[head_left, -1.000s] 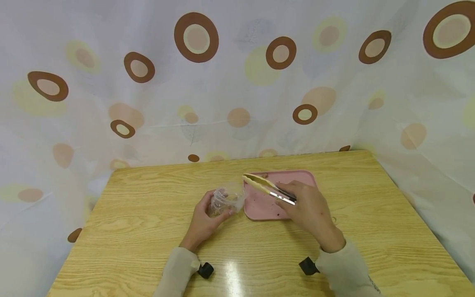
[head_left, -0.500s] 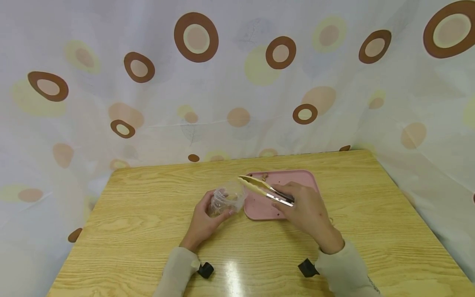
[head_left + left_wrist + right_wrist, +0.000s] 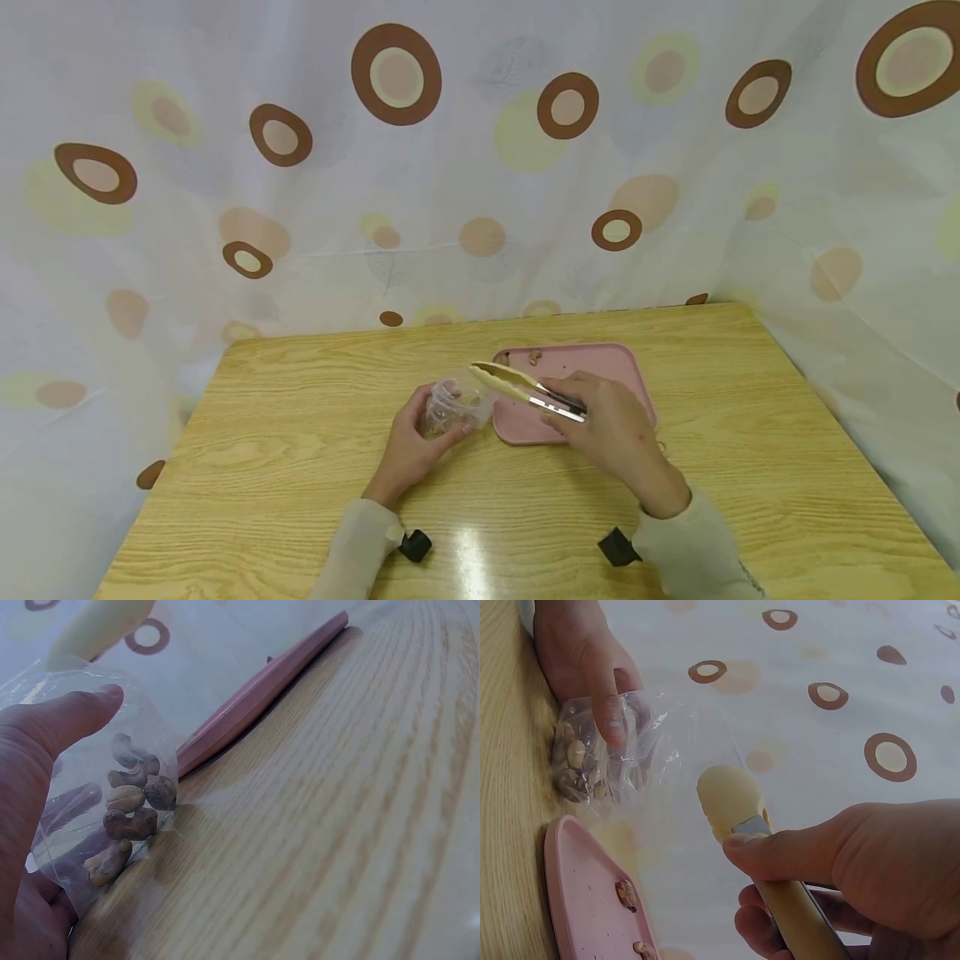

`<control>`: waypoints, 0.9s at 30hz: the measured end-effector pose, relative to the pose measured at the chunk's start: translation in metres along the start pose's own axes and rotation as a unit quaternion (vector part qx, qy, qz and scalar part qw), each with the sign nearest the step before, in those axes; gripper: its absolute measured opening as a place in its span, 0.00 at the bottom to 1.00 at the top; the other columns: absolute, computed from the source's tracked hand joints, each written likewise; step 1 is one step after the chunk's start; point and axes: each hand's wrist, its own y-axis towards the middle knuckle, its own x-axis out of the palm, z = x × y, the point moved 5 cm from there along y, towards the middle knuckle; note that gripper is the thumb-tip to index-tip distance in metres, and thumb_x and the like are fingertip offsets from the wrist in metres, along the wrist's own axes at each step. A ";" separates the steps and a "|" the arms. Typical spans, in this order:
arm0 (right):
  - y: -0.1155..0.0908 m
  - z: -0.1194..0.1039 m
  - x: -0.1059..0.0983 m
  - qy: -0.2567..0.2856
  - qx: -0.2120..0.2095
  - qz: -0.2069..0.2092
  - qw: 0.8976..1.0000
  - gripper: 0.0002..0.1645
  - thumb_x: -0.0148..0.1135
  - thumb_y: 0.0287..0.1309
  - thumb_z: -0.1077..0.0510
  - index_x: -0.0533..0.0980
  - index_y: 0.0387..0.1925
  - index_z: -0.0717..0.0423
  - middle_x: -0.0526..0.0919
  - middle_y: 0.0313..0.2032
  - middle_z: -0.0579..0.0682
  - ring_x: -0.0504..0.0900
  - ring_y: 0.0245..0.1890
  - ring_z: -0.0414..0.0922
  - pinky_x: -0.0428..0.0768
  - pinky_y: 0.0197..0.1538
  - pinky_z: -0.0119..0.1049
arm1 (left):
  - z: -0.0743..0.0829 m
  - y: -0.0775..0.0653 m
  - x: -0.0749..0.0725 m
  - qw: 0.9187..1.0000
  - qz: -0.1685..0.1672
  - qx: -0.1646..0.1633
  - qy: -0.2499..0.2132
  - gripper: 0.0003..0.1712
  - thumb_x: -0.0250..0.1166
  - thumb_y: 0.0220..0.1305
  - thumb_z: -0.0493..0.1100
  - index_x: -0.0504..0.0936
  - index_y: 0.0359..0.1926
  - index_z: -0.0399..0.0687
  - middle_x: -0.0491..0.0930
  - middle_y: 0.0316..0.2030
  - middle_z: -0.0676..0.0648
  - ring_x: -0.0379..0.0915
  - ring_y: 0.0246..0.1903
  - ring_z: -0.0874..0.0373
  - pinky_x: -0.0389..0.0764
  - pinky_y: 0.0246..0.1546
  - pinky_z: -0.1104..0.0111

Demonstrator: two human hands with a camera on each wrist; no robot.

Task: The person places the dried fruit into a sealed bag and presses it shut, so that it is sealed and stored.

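My left hand [image 3: 416,442] holds a clear plastic bag [image 3: 455,408] upright on the table, fingers and thumb around its sides. Inside it, in the left wrist view, lie several brown, curved cashew-like nuts [image 3: 131,823] and a paler one. My right hand [image 3: 611,425] grips a pair of tongs [image 3: 513,387] with metal arms and cream-coloured tips. Those tips point left, over the bag's opening, and their two arms stand apart in the head view. In the right wrist view the thumb presses along the tongs' arm, and the near tip hides whatever is behind it.
A pink tray [image 3: 525,425] lies right of the bag, partly under my right hand. Brown nuts [image 3: 535,357] sit near its far edge, with dark crumbs scattered on it. A patterned curtain [image 3: 480,167] hangs behind the wooden table [image 3: 300,433].
My right hand has moved left with the tongs, bringing the tips from the tray's far left corner to over the bag. Nuts there now show. The left hand and bag have stayed put.
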 end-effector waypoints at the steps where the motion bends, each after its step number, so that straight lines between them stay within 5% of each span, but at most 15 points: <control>1: 0.000 0.000 0.001 0.000 -0.002 -0.001 1.000 0.27 0.84 0.59 0.56 0.89 0.59 0.54 0.92 0.42 0.49 0.82 0.33 0.38 0.78 0.34 0.30 | 0.000 0.000 0.000 1.000 -0.001 0.001 -0.002 0.37 0.80 0.65 0.40 0.77 0.72 0.57 0.84 0.66 0.46 0.79 0.65 0.59 0.74 0.72 0.71; 27: -0.003 -0.014 0.015 -0.005 -0.018 -0.016 1.000 0.27 0.84 0.58 0.59 0.89 0.60 0.52 0.94 0.46 0.49 0.86 0.36 0.40 0.82 0.37 0.35 | 0.000 -0.001 0.000 1.000 -0.004 0.005 0.009 0.37 0.81 0.66 0.42 0.77 0.73 0.60 0.84 0.65 0.48 0.78 0.64 0.60 0.73 0.71 0.70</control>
